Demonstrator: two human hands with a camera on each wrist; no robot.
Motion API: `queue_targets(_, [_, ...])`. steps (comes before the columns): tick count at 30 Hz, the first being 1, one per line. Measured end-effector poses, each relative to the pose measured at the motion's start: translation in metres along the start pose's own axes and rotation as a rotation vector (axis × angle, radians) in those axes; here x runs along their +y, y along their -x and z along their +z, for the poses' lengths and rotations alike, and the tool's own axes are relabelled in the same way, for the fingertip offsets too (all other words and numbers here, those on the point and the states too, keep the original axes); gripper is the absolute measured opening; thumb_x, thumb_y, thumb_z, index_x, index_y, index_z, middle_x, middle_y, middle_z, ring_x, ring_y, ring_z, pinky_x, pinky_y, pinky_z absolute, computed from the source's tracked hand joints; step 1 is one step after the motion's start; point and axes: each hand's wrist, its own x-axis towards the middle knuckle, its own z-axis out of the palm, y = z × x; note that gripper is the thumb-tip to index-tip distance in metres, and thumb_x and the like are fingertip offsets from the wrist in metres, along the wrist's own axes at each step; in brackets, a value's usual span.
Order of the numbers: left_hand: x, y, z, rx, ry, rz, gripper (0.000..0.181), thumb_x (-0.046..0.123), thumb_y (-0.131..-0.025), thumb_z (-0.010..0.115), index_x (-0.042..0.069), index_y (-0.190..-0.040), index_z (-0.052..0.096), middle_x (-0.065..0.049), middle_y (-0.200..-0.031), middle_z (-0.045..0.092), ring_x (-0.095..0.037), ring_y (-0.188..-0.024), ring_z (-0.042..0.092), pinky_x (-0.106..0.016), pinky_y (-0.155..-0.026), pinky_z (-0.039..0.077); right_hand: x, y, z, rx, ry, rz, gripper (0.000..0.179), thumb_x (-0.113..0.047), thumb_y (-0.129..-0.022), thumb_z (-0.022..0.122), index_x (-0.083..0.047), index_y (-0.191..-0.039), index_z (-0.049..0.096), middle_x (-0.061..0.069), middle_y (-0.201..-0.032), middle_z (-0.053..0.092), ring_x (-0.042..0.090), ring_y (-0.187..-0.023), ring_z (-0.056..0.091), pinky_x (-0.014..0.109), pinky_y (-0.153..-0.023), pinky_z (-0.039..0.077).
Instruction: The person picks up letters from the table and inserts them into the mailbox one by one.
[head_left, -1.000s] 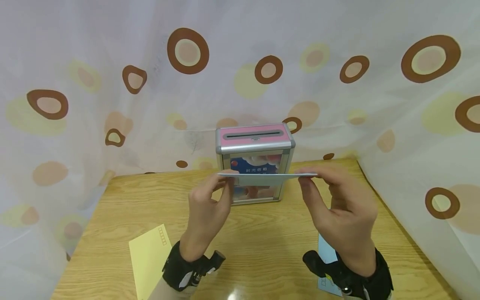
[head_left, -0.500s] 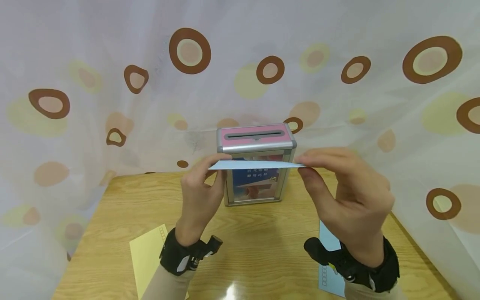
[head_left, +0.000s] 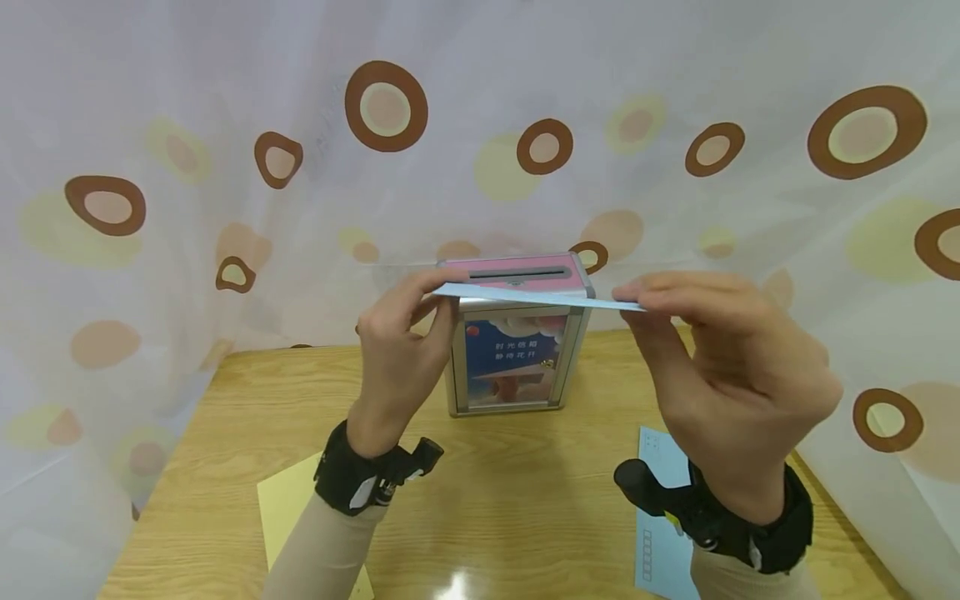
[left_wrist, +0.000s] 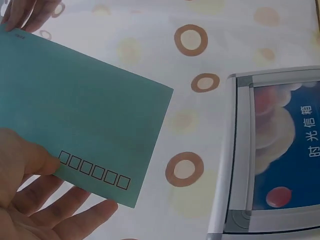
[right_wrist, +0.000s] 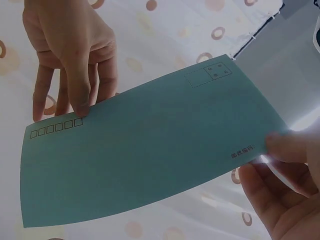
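Between both hands a blue envelope is held nearly flat, seen almost edge-on in the head view. My left hand pinches its left end between thumb and fingers; my right hand pinches the right end. In the right wrist view the envelope bows slightly and shows postcode squares and a stamp frame. Behind it, a pink-topped letter box with a silver frame stands on the table. Its top slot is in sight, while the envelope hides part of the box's upper front edge.
A yellow envelope lies at the left on the wooden table, partly under the left forearm. Another blue envelope lies at the right, partly hidden by the right wrist. A patterned curtain hangs behind and at the sides.
Both hands have raised the blue envelope from in front of the box's picture panel to its top edge. The right hand has also shifted right. The box has stayed in place.
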Motion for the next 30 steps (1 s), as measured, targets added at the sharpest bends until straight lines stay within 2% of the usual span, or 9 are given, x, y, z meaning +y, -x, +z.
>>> queue_targets(9, [0.001,-0.009,0.002,0.041,0.037,-0.057,0.015,0.002,-0.089,0.064,-0.001,-0.102,0.07,-0.014,-0.096,0.073,-0.017,-0.093,0.068,-0.03,-0.074,0.06,0.001,-0.008,0.002,0.045,0.023,-0.026,0.016,0.03,-0.06,0.067,0.025,-0.07,0.055,0.038,-0.073,0.061,0.045,-0.069,0.062,0.038,-0.068,0.058])
queue_targets(16, [-0.003,-0.013,0.004,0.05,0.055,-0.061,0.015,0.004,-0.088,0.067,0.0,-0.102,0.071,-0.014,-0.095,0.074,-0.017,-0.092,0.069,-0.03,-0.073,0.06,0.005,-0.011,0.001,-0.003,0.043,-0.025,0.016,0.028,-0.061,0.068,0.023,-0.072,0.057,0.037,-0.075,0.062,0.044,-0.069,0.062,0.038,-0.07,0.059])
queue_targets(20, [-0.006,-0.018,0.006,0.039,0.097,-0.042,0.014,0.007,-0.09,0.067,0.002,-0.103,0.071,-0.012,-0.096,0.074,-0.015,-0.092,0.069,-0.03,-0.073,0.06,0.007,-0.014,0.0,-0.03,0.076,-0.023,0.015,0.027,-0.062,0.068,0.021,-0.073,0.06,0.036,-0.075,0.063,0.043,-0.069,0.062,0.036,-0.071,0.059])
queue_targets(25, [-0.01,-0.021,0.01,0.012,0.134,-0.035,0.015,0.0,-0.09,0.064,0.003,-0.103,0.07,-0.01,-0.098,0.073,-0.016,-0.094,0.068,-0.03,-0.074,0.06,0.01,-0.02,0.002,-0.052,0.13,-0.023,0.013,0.026,-0.065,0.068,0.019,-0.074,0.062,0.034,-0.075,0.064,0.041,-0.07,0.063,0.034,-0.072,0.058])
queue_targets(30, [-0.014,-0.021,0.013,-0.007,0.125,-0.042,0.016,-0.002,-0.09,0.062,0.002,-0.103,0.07,-0.013,-0.097,0.073,-0.018,-0.094,0.068,-0.031,-0.079,0.059,0.013,-0.024,0.005,-0.058,0.206,0.0,0.011,0.024,-0.067,0.069,0.017,-0.073,0.063,0.03,-0.074,0.065,0.033,-0.07,0.064,0.028,-0.073,0.057])
